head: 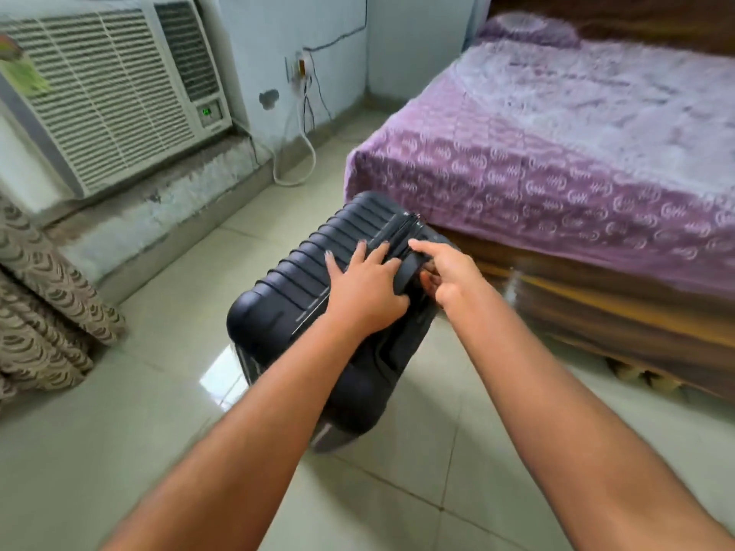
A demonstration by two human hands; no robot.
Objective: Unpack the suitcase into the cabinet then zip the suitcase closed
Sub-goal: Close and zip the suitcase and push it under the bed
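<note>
A black ribbed hard-shell suitcase (pixel 302 280) stands on its side on the tiled floor, close to the bed. Its two halves are together and the zip line runs along the top edge. My left hand (pixel 366 288) lies flat on the upper shell with straight fingers, pressing beside the black side handle (pixel 407 272). My right hand (pixel 445 272) has its fingers curled round that handle from the right side. The cabinet is out of view.
A bed with a purple blanket (pixel 557 153) and wooden base stands right of the suitcase. A window air conditioner (pixel 107 97) sits at the upper left above a ledge. A patterned curtain (pixel 43 304) hangs at the left. A white cable (pixel 294 169) loops near the wall.
</note>
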